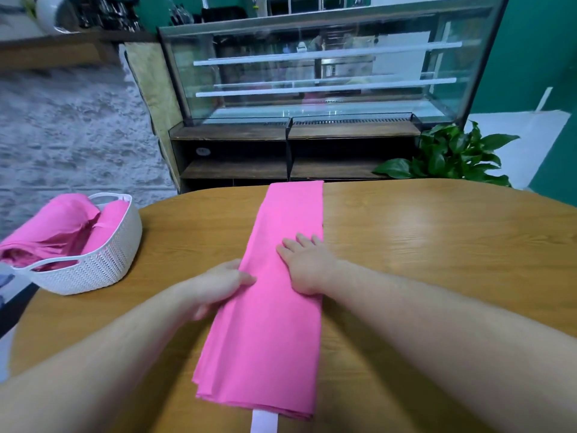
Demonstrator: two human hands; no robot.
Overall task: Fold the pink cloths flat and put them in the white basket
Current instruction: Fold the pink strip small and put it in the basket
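Note:
A pink cloth [274, 332] lies folded into a long narrow strip down the middle of the wooden table [437, 245], running from the far edge to the near edge. My right hand [307, 264] rests flat on the strip's right half with its fingers straight. My left hand [218, 285] is at the strip's left edge, its thumb on top of the cloth and its fingers tucked under the edge, pinching it. The white basket [103, 264] stands at the table's left edge and holds more pink cloths [62, 229], loosely piled.
A white band [263, 421] pokes out from under the strip's near end. Beyond the table stands a glass display case [312, 73] on a dark shelf unit, with a green plant [452, 154] at its right. Grey floor lies at the left.

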